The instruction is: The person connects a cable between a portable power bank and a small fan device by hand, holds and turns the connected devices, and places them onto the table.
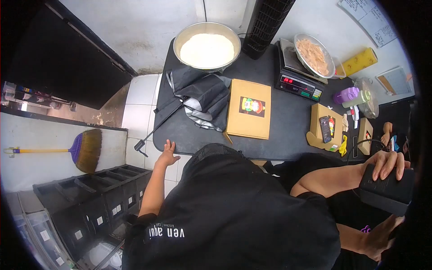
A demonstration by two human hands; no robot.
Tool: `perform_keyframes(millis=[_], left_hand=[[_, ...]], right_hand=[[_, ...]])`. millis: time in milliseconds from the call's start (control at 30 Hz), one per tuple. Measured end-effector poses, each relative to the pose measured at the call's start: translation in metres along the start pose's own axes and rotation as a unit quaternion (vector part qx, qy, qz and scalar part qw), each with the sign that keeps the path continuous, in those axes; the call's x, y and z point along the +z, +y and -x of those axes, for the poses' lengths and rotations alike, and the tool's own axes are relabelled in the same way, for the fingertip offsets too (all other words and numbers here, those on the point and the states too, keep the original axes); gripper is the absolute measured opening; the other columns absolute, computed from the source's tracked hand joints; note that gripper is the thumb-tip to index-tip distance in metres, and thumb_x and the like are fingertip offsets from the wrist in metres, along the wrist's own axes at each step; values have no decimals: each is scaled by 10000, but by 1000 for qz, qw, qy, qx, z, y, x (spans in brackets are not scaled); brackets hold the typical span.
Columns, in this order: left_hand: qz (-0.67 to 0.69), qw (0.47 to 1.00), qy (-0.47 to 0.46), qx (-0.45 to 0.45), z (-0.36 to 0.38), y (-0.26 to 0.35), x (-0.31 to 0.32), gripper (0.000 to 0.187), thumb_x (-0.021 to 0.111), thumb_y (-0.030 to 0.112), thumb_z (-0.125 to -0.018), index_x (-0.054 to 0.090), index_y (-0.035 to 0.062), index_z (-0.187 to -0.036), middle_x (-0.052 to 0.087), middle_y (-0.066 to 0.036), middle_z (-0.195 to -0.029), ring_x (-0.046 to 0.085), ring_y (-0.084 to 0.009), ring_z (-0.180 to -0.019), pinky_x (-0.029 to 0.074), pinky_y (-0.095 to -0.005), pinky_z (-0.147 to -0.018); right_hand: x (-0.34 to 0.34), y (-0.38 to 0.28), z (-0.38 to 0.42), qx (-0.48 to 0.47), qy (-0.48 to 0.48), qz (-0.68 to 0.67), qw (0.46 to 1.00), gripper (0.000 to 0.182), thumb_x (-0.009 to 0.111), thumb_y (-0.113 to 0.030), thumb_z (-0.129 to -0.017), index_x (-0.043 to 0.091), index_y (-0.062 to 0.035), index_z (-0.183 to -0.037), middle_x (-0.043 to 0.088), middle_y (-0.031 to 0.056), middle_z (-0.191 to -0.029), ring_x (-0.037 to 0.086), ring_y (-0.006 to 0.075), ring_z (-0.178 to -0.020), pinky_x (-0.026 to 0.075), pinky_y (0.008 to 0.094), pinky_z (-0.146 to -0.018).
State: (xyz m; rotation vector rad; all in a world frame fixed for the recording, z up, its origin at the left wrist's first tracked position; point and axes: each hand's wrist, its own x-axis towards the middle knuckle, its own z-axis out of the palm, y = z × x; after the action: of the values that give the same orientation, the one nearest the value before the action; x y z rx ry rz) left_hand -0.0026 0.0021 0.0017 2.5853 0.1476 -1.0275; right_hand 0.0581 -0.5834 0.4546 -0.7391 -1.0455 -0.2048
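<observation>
My left hand (168, 154) lies open at the table's near left edge, fingers spread, holding nothing. Beyond it are a black folding umbrella's handle (140, 145) and its half-opened black and silver canopy (204, 96). At the far right, my right hand (387, 165) is closed over a black box (386, 194), fingers curled across its top. Below, another forearm (352, 238) reaches to the underside of the box; whose it is cannot be made out. In front of me a closed cardboard box (249, 126) with a colourful label sits on the black table (288, 144).
A metal bowl of white contents (207, 49) stands at the back. Rightward are a digital scale (299, 85), a bowl of pale pieces (312, 56), a smaller box (320, 114) with a phone (325, 129), and another person's hand (387, 129). Black bins (103, 198) and a broom (85, 150) stand left.
</observation>
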Motion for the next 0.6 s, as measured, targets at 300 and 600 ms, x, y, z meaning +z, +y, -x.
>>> perform_keyframes(millis=[300, 600], left_hand=[[13, 1000, 12, 2, -2, -3, 4, 935, 700, 329, -756, 132, 64, -1450, -38, -233, -1496, 100, -398, -1377, 227, -403, -1106], [7, 1000, 12, 6, -2, -4, 5, 935, 691, 343, -759, 127, 64, -1451, -37, -230, -1497, 96, -394, -1379, 217, -410, -1109]], right_hand=[[16, 16, -7, -47, 13, 29, 998, 472, 381, -308, -973, 566, 125, -972, 554, 189, -833, 561, 238, -588, 533, 296, -363], [12, 14, -8, -22, -6, 24, 999, 445, 416, -301, -962, 567, 114, -1019, 563, 188, -849, 565, 232, -588, 538, 293, -370]])
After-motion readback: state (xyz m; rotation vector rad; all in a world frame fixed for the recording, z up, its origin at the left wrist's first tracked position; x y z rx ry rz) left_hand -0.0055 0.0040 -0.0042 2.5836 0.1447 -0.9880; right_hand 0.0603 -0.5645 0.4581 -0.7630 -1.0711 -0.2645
